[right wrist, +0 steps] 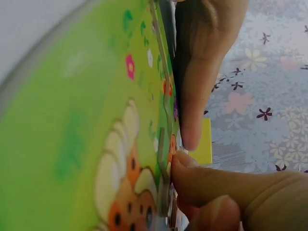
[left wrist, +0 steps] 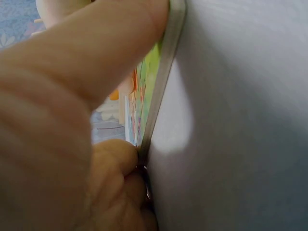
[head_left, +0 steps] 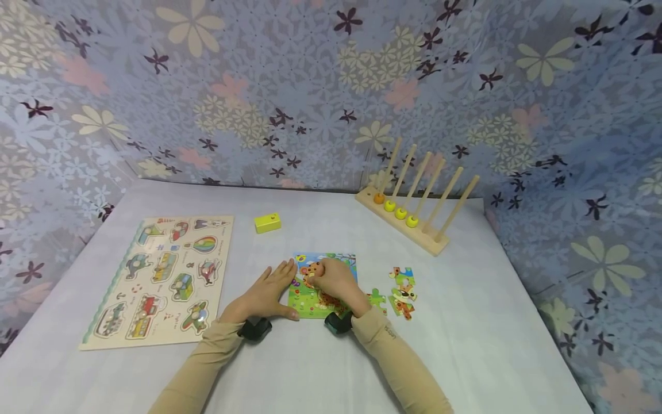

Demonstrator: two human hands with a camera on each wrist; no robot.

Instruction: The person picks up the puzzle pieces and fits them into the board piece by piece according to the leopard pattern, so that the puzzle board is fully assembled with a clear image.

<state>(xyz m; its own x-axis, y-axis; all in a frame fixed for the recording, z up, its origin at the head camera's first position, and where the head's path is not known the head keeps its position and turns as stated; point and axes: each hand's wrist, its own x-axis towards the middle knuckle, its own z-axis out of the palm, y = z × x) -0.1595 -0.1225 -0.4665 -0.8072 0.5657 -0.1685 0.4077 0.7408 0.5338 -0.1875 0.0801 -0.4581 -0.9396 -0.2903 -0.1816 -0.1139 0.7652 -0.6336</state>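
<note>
A jigsaw puzzle (head_left: 305, 307) with a leopard on green grass and a blue sky lies flat on the white table. My left hand (head_left: 270, 292) rests along its left edge, fingers spread, thumb near the lower left corner. In the left wrist view that thumb (left wrist: 120, 38) touches the thick grey rim of the puzzle. Over the upper middle of the picture my right hand (head_left: 338, 282) has curled fingers and pinches a puzzle piece (right wrist: 172, 147) with orange on it, mostly hidden by the thumb (right wrist: 185, 161). Loose puzzle pieces (head_left: 403, 296) lie to the right.
A wooden vehicle puzzle board (head_left: 173, 276) lies at the left. Behind the jigsaw stands a yellow block (head_left: 267, 222). At the back right is a wooden rack (head_left: 395, 221) with upright pegs and several beads. A flowered cloth (head_left: 310, 103) hangs behind the table.
</note>
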